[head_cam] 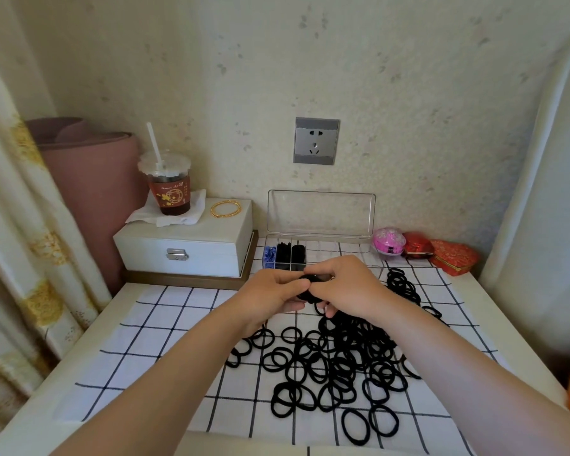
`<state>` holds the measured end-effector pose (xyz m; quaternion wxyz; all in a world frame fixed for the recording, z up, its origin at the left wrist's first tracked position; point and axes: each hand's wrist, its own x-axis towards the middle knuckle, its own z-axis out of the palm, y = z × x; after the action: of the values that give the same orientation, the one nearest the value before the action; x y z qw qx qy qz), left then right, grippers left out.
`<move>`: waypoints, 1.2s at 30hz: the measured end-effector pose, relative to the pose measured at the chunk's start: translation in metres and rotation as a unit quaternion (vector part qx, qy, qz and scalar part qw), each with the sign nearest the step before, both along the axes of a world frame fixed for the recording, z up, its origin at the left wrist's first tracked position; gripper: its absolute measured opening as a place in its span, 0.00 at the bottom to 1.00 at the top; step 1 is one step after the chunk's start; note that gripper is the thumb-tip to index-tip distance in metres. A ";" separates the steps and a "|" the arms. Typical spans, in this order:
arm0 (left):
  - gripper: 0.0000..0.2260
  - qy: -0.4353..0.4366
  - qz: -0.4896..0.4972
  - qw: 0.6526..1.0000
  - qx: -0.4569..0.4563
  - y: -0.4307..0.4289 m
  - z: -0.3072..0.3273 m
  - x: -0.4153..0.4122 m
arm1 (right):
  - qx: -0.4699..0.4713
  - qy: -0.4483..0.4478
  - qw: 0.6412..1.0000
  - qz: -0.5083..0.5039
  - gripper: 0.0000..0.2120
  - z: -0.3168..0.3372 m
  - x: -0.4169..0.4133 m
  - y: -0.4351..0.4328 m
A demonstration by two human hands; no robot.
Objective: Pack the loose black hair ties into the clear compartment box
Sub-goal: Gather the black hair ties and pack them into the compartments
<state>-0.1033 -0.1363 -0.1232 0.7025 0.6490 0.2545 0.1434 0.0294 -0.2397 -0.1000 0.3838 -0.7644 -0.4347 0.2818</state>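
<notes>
A heap of several loose black hair ties [339, 366] lies on the checked cloth [165, 340], spreading from the middle to the right. My left hand [273, 291] and my right hand [346, 284] meet above the cloth and together grip a small bundle of black hair ties [311, 291], mostly hidden by the fingers. Just behind the hands stands the clear compartment box [320, 222] with its lid upright. Its left compartments hold blue pieces and stacked black ties [290, 255]; the hands cover part of its front.
A white jewellery case [185, 245] at the back left carries a lidded drink with a straw [168, 182] and gold bangles [226, 209]. A pink box [389, 241] and two red boxes [441, 253] sit at the back right. A curtain hangs on the left.
</notes>
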 end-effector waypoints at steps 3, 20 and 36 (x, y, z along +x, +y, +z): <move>0.10 -0.001 0.003 1.000 0.009 0.001 0.002 -0.001 | 0.001 0.127 0.991 0.031 0.19 0.006 0.008 -0.004; 0.08 -0.005 0.075 0.997 0.024 0.011 0.005 -0.001 | -0.004 0.347 0.938 -0.008 0.14 0.007 0.011 -0.003; 0.12 0.050 0.123 0.938 0.321 0.041 0.008 0.013 | 0.036 0.147 0.972 -0.179 0.16 0.012 0.045 0.050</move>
<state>-0.0900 -0.0949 -0.1152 0.4197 0.8102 0.3075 0.2700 0.0746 -0.1899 -0.0878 0.5147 -0.7657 -0.2394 0.3024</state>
